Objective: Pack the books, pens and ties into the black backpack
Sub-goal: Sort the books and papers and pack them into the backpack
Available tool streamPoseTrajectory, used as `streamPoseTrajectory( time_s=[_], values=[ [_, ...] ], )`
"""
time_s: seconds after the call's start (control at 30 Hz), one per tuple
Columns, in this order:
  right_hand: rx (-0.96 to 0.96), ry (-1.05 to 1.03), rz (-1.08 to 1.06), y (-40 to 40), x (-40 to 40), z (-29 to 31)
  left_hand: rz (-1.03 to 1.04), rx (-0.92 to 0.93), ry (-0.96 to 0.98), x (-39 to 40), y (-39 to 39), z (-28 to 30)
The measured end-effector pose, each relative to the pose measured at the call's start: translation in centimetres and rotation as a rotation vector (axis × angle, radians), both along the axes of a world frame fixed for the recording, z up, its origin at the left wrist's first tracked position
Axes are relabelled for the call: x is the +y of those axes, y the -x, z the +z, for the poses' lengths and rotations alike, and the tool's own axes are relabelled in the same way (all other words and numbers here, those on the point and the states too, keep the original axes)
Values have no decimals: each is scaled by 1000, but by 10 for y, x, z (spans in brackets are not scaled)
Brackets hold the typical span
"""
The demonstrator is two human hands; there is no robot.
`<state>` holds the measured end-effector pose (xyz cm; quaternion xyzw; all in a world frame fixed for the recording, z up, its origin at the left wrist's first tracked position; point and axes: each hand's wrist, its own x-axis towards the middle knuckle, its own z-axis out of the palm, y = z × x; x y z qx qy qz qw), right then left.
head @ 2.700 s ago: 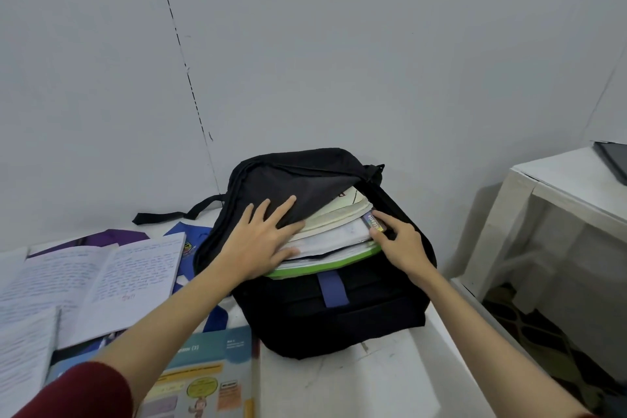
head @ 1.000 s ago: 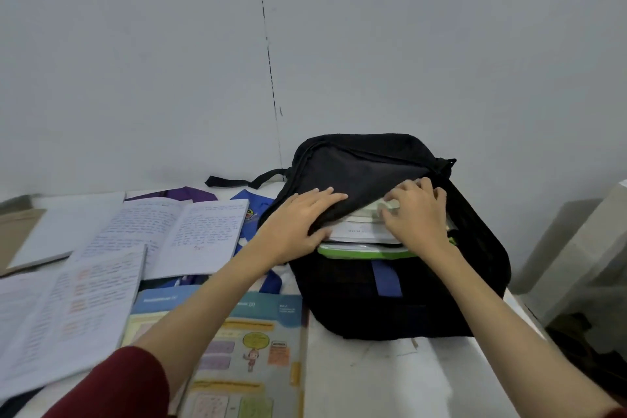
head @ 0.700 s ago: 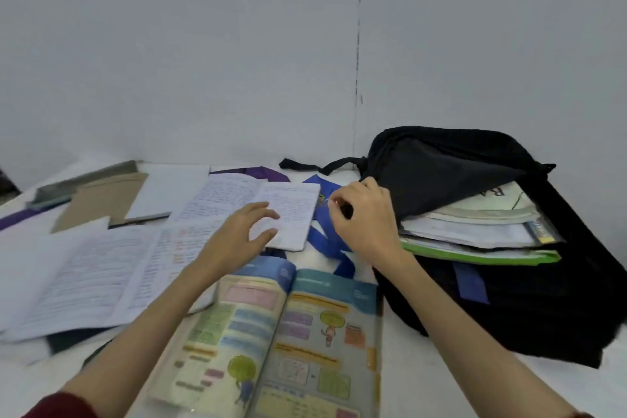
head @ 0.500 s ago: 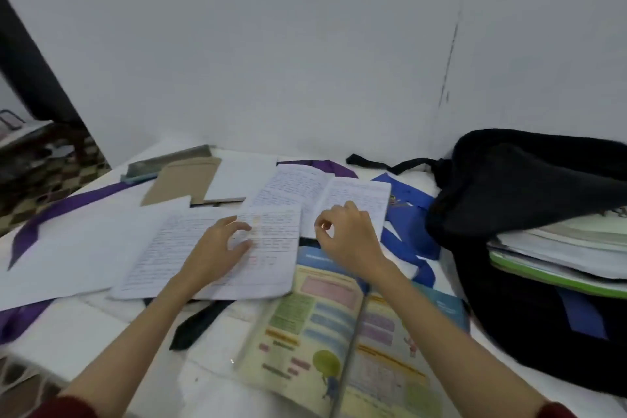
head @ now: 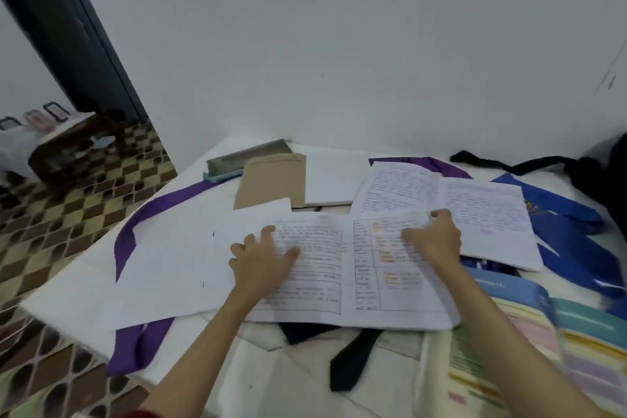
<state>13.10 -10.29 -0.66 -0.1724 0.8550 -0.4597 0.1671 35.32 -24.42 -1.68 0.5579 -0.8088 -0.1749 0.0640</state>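
An open handwritten notebook (head: pixel 356 285) lies in the middle of the white table (head: pixel 288 380). My left hand (head: pixel 261 260) rests flat on its left page, fingers spread. My right hand (head: pixel 434 237) curls around the top edge of its right page. A second open notebook (head: pixel 475 210) lies behind it. A colourful textbook (head: pixel 529 343) lies open at the right. A purple tie (head: pixel 135 241), a black tie (head: pixel 349 363) and a blue tie (head: pixel 570 234) lie among the books. Only a sliver of the black backpack (head: pixel 614 166) and its strap show at the far right edge.
A brown-covered book (head: pixel 271 180), a white book (head: pixel 332 180) and a grey case (head: pixel 244 156) lie at the back by the wall. Loose white sheets (head: pixel 169 268) cover the left of the table. The table's left edge drops to a checkered floor (head: pixel 68 220).
Both hands left the backpack and moved left onto the open notebook. The view swung left, so the backpack slid almost out of frame.
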Motion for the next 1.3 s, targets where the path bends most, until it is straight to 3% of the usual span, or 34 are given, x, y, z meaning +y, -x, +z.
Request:
streamPoseTrajectory(
  time_s=[0.17,0.3,0.47,0.57,0.67,0.73,0.83,0.97,1.03,1.07,1.17,1.2,1.3],
  values=[
    [-105,119,58,4,-10,25,14,251,-173,-34,-8,3],
    [-18,185,223,-7,-23,58,147,504,-382,-51,-12,6],
    [122,356,227,-20,-38,100,212,875,-733,-58,-16,27],
    [151,471,208,-28,-46,117,36,1192,-898,-69,-18,43],
    [143,572,166,-36,-54,122,-170,1362,-885,-63,-11,72],
    [58,635,149,-40,-57,120,-359,1364,-835,-51,-1,92],
    [-172,747,154,-45,-59,113,-536,1214,-807,-28,21,108],
    [-403,772,144,-37,-52,99,-699,1015,-210,-1,39,88],
    [-551,802,134,-29,-44,92,-581,906,24,-13,47,69],
    [-624,821,130,-26,-39,89,-501,850,-49,-18,48,63],
    [-694,930,124,-20,-24,87,-346,819,-719,-21,56,64],
    [-652,944,119,-16,-19,87,-339,835,-769,-19,61,63],
    [-478,864,144,-4,1,94,-380,904,-633,-11,75,70]
  ],
)
